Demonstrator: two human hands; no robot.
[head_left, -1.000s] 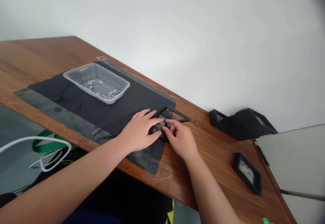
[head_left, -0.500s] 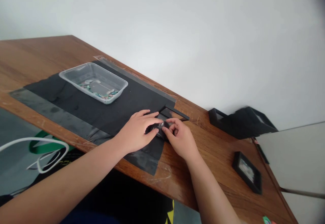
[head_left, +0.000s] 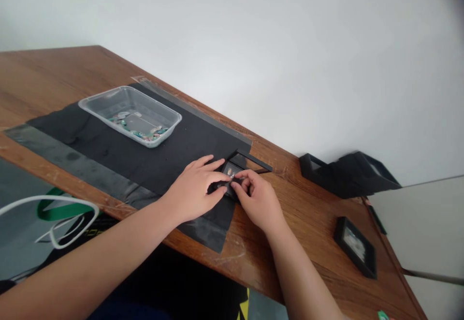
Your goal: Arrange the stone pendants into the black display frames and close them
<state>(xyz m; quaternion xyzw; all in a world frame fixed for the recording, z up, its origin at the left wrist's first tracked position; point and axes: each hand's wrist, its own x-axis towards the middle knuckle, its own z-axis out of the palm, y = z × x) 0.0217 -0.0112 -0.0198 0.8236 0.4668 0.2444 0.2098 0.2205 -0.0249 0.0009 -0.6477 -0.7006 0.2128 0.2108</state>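
Both my hands meet over a small black frame (head_left: 232,171) lying at the right end of a black mat (head_left: 152,158). My left hand (head_left: 197,187) rests on the mat with fingers curled against the frame's near side, thumb and forefinger pinching toward its middle. My right hand (head_left: 257,199) has its fingers bent and pinched on a small shiny piece (head_left: 232,176) at the frame's middle. A thin black frame part (head_left: 253,161) lies just behind the hands, partly on the wood.
A clear plastic tray (head_left: 108,98) with several small green and silver pieces sits on the mat's far left. Black boxes (head_left: 348,175) stand against the wall at right. Another small black frame (head_left: 355,246) lies on the wooden table (head_left: 43,73). White cable (head_left: 54,213) hangs below the table edge.
The view has drifted slightly. My fingers have shifted a little on the small frame, closing in on the shiny piece; the hands stay in the same place.
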